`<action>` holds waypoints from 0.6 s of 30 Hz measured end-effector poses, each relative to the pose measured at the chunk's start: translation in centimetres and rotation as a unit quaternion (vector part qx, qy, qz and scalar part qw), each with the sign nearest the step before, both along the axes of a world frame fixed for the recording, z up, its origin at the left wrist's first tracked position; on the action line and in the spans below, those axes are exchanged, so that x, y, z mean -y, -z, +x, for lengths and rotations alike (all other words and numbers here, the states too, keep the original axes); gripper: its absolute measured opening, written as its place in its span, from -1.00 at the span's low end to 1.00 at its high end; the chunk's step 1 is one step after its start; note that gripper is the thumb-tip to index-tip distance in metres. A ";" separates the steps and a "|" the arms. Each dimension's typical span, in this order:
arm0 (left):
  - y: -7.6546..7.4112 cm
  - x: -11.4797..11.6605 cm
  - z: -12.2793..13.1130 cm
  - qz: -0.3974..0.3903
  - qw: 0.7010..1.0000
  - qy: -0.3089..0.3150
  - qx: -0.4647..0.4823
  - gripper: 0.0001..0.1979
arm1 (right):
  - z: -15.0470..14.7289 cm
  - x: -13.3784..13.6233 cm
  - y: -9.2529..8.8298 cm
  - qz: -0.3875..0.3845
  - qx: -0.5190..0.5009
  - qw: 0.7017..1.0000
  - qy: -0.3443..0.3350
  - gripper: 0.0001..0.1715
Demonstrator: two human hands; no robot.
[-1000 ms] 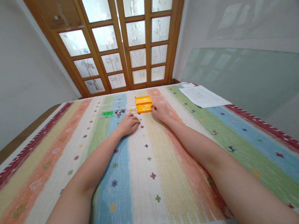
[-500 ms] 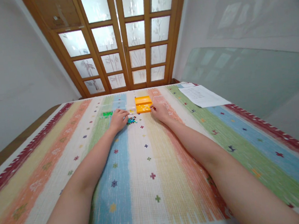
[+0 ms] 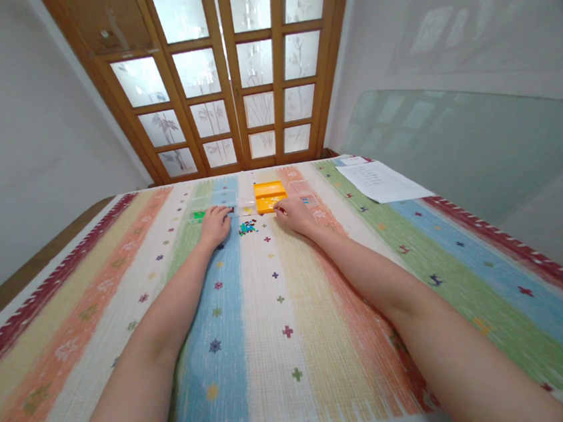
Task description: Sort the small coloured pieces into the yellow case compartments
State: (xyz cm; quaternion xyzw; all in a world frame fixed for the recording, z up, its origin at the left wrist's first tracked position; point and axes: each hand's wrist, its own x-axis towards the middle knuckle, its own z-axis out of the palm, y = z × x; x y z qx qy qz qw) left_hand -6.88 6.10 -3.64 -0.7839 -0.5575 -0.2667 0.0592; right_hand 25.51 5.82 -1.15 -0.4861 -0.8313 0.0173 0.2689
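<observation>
A small pile of blue, green and dark pieces (image 3: 248, 227) lies on the cloth between the hands. My left hand (image 3: 216, 224) is left of it, over the front of a clear box holding green pieces (image 3: 198, 216); its fingertips are near a small dark piece. An open orange box (image 3: 270, 189) stands just beyond the pile, with pale bits in its front part. At that box's front right corner, my right hand (image 3: 292, 214) has its fingertips pinched together; what is between them is too small to make out. Yellow pieces (image 3: 248, 209) sit in a clear box between.
Another clear box (image 3: 306, 200) with small blue and red pieces is behind my right hand. White printed sheets (image 3: 384, 181) lie at the back right of the striped tablecloth (image 3: 270, 346). Wooden glass doors (image 3: 234, 95) stand beyond the table.
My left hand has moved left, away from the pile, uncovering more of it. My right hand has shifted left along the orange box's front, revealing the clear box behind.
</observation>
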 end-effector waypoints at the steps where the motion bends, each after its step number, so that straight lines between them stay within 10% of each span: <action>1: 0.0 0.0 0.1 0.001 1.000 0.005 0.001 -0.59 | -0.5 0.4 -0.1 0.001 0.004 1.000 -0.029 -0.70; 18: 0.2 0.4 1.0 0.019 0.997 0.069 -0.008 -0.69 | -3.2 2.2 0.8 -0.009 0.044 0.975 -0.218 -0.76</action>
